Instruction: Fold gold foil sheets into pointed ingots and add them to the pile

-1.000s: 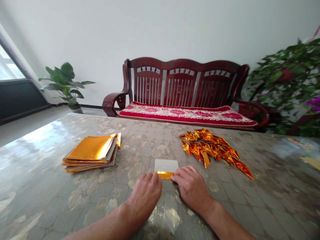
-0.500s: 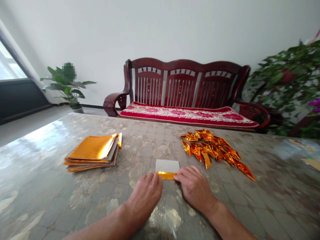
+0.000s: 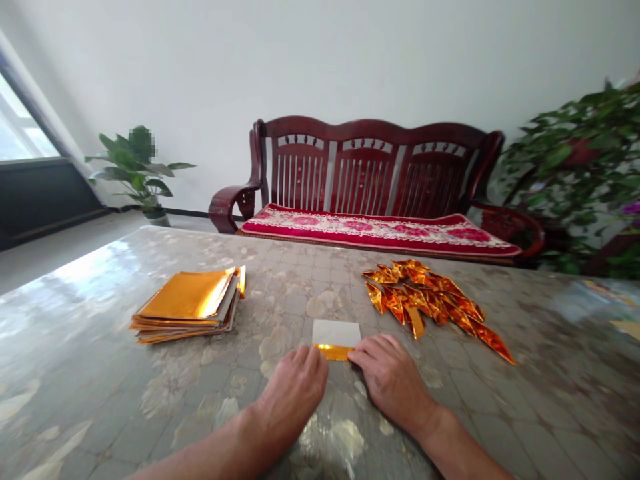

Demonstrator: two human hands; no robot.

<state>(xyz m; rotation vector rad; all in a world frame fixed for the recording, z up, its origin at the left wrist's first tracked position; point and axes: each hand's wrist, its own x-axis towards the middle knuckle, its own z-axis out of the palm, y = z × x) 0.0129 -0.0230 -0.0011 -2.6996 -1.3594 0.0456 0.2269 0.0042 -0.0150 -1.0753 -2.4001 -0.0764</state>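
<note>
Because the view comes from the person's head, the glossy patterned bench [image 3: 550, 407] fills the lower half, and I place everything from the small foil sheet [image 3: 336, 340] on it. Far behind this sheet stands a dark red wooden sofa [image 3: 360, 167] with a red floral cushion [image 3: 380, 230]. Far to the sheet's right and behind it is a leafy plant [image 3: 570, 160], and far to its left and behind it is a potted plant [image 3: 135, 167]. Left of the sheet lies a loose stack of gold foil sheets [image 3: 187, 307], not in any box. Right of the sheet and a little behind it, a pile of folded gold foil pieces [image 3: 425, 300] lies loose, also without a container. The left hand [image 3: 293, 393] and right hand [image 3: 393, 380] lie open and flat on the bench, just below the sheet, with their fingertips at its gold folded edge; neither hand is clenched. The sheet seems very light, thin and slippery, and it may crease easily, so it is probably best taken by its folded edge.
</note>
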